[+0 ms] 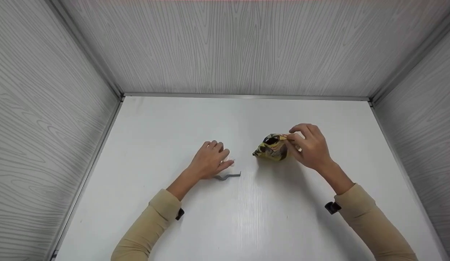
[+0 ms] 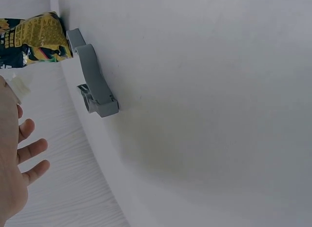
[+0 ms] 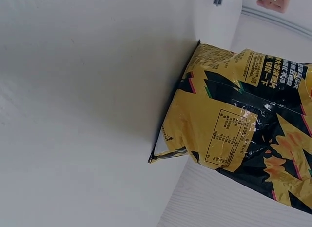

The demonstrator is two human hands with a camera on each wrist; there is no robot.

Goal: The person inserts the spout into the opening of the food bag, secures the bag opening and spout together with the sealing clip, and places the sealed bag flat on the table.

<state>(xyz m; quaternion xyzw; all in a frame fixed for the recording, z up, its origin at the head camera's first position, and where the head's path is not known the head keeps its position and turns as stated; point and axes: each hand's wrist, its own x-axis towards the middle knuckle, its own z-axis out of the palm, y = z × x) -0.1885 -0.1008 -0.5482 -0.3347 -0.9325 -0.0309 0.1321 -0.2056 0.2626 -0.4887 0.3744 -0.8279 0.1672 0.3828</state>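
Observation:
A crumpled yellow-and-black snack bag stands on the white table. My right hand pinches its top edge between thumb and fingers; in the right wrist view the bag fills the right side and that hand is out of sight. Left of the bag is my left hand, its thumb and fingers bent around a small whitish, see-through piece whose kind I cannot tell. Just below the left hand lies a grey plastic clip-like piece, curved with a bracket at one end, partly covered by the hand in the head view.
The white tabletop meets grey wood-grain panels at the back, left and right. A metal strip runs along the table's back edge. Each sleeve carries a dark wrist device.

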